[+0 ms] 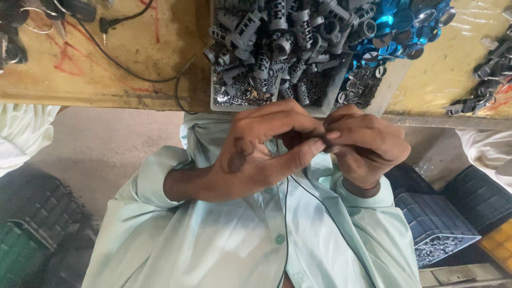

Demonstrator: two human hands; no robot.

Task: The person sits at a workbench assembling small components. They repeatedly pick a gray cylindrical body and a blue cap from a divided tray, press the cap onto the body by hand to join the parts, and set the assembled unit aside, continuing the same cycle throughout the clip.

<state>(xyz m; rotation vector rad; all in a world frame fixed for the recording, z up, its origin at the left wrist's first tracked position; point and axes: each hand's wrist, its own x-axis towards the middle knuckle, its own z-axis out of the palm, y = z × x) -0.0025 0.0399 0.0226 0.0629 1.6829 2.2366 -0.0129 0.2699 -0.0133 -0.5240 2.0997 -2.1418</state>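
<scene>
Pinching a small dark part [320, 143], both hands meeting fingertip to fingertip, left [261, 154], right [365, 146]

- A worn yellow workbench [96, 64] ran along the top, marked with red scribbles.
- A black cable [133, 72] trailed across it.
- A tray [325, 109] held grey cylindrical parts [277, 32].
- Shiny blue discs [397, 24] lay beside them.
- Dark crates [434, 216] stood at the lower right, one holding possibly small metal pieces.
</scene>
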